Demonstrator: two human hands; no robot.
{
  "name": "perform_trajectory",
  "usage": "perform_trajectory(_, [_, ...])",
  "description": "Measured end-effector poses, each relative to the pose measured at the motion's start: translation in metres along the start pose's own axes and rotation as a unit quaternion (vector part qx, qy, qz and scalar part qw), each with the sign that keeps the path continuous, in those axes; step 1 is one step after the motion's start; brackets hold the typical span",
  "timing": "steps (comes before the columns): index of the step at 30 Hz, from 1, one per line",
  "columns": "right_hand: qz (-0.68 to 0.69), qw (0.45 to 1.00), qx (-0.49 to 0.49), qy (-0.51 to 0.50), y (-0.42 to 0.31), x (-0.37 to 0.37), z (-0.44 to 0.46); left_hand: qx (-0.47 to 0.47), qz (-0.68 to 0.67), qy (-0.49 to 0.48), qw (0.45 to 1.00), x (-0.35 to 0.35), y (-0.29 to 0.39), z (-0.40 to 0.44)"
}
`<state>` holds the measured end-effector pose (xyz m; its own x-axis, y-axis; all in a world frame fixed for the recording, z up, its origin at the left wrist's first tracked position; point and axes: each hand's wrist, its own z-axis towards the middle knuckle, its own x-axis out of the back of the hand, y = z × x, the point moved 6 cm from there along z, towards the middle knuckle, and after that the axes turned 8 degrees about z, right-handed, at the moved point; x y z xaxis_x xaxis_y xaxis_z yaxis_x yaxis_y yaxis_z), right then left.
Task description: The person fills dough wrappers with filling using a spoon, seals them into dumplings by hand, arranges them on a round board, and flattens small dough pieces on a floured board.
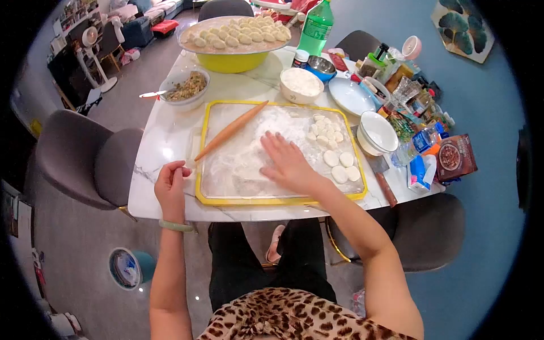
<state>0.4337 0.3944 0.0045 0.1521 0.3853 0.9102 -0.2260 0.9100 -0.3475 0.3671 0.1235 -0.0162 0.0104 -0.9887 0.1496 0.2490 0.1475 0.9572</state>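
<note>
My right hand [288, 164] lies palm down with fingers spread on the floured middle of a yellow-rimmed board [200, 184]. White flour [272, 127] is spread under and beyond it. My left hand [171, 184] is at the table's front left, just outside the board, its fingers curled in with nothing visible in them. A wooden rolling pin [232, 130] with tapered ends rests slantwise across the board's left side. To the right of my right hand are several small dough pieces [324, 130] in a cluster, with several flattened dough rounds [339, 174] nearer me.
Behind the board stand a bowl of filling [195, 85], a bowl of flour [301, 83] and a tray of dumplings [241, 33] on a yellow basin [232, 62]. A white bowl [378, 133], a knife with a wooden handle [386, 190] and crowded jars sit right. Chairs flank the table.
</note>
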Motion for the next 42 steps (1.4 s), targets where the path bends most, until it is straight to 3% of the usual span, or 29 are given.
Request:
perform_trajectory(1, [0.079,0.996,-0.005,0.032,0.009,0.004,0.003,-0.005,0.0,-0.002,1.0,0.0,0.002,0.003])
perform_trajectory(2, [0.153,0.969,0.024,0.192,0.015,0.025,0.007,-0.008,0.001,0.002,1.0,0.001,0.001,0.003])
perform_trajectory(3, [0.155,0.97,0.021,0.189,0.024,0.032,0.006,-0.005,0.004,0.004,1.0,0.001,-0.002,0.0])
perform_trajectory(5, [0.219,0.955,-0.091,0.176,0.031,0.055,-0.002,-0.01,0.0,-0.003,1.0,0.001,-0.004,-0.003])
perform_trajectory(7, [0.159,0.972,-0.089,0.149,0.027,0.044,-0.007,-0.034,-0.01,-0.008,0.999,-0.001,0.002,0.003])
perform_trajectory(9, [-0.017,0.998,-0.022,0.062,0.016,0.024,-0.009,-0.019,0.021,-0.001,1.0,0.0,-0.001,0.002])
perform_trajectory(10, [0.036,0.994,-0.017,0.105,0.012,0.026,-0.011,-0.016,0.018,0.002,1.0,0.0,0.0,0.001])
perform_trajectory(14, [0.11,0.983,-0.106,0.101,0.005,0.024,-0.023,-0.021,0.013,-0.002,1.0,0.001,0.0,0.001])
perform_trajectory(16, [0.27,0.943,-0.15,0.119,0.007,0.024,-0.036,-0.025,0.019,-0.01,0.999,0.0,-0.003,0.003])
perform_trajectory(20, [0.27,0.942,-0.144,0.14,0.036,0.05,-0.07,-0.035,0.007,-0.017,0.999,-0.002,0.0,0.001])
perform_trajectory(24, [0.228,0.927,-0.245,0.17,0.096,0.094,-0.108,-0.042,0.013,-0.019,0.999,-0.001,-0.001,0.001])
perform_trajectory(28, [0.273,0.921,-0.228,0.157,0.134,0.11,-0.123,-0.031,0.032,-0.017,0.999,0.001,-0.001,0.0])
perform_trajectory(30, [0.019,0.953,-0.242,0.18,0.135,0.126,-0.12,-0.012,0.013,-0.017,1.0,-0.001,-0.002,0.0])
perform_trajectory(33, [0.137,0.951,-0.201,0.192,0.122,0.123,-0.095,-0.032,0.017,-0.019,0.999,0.0,-0.002,0.001])
perform_trajectory(35, [0.098,0.966,-0.158,0.179,0.105,0.114,-0.074,-0.042,0.017,-0.023,0.999,0.0,-0.004,0.002])
perform_trajectory(37, [-0.078,0.968,-0.21,0.114,0.095,0.102,-0.058,-0.043,0.017,-0.022,0.999,0.0,-0.001,0.002])
perform_trajectory(42, [-0.136,0.959,-0.213,0.129,0.089,0.085,-0.039,-0.026,0.022,-0.01,0.999,0.0,0.001,0.001])
